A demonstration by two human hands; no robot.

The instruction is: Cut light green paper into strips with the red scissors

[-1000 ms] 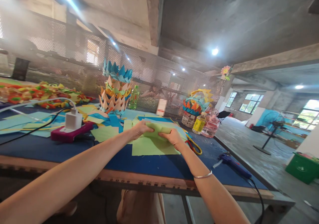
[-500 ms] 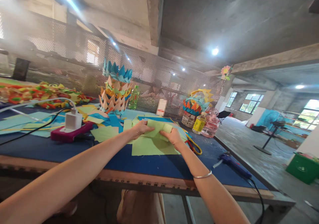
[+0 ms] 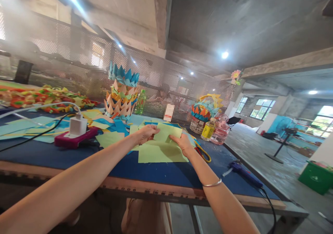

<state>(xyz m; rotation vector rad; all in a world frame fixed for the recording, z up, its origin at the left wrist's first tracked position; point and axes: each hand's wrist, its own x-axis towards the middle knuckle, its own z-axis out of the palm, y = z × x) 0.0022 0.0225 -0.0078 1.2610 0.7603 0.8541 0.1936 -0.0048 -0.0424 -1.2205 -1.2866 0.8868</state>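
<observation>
A small light-green sheet of paper (image 3: 166, 132) is held up between my hands, facing me. My left hand (image 3: 147, 134) pinches its left edge with thumb and fingers. On the right edge, my right hand (image 3: 183, 144) grips it with the thumb across the front; its other fingers are mostly hidden behind. Below lies a larger light-green sheet (image 3: 162, 153) flat on the blue tabletop (image 3: 125, 169). Scissors with yellow handles (image 3: 206, 155) rest just right of my right hand, partly covered.
A purple power strip (image 3: 74, 138) with a white charger stands left. Folded-paper crowns (image 3: 121, 95) are stacked behind it. A yellow-labelled bottle (image 3: 208, 130) and pink bottle (image 3: 219, 133) stand right. A blue glue gun (image 3: 244, 173) lies near the right edge, its cord hanging down.
The small green sheet, earlier bent with a crease, now stands flatter and more upright between my hands. Both hands have shifted only slightly.
</observation>
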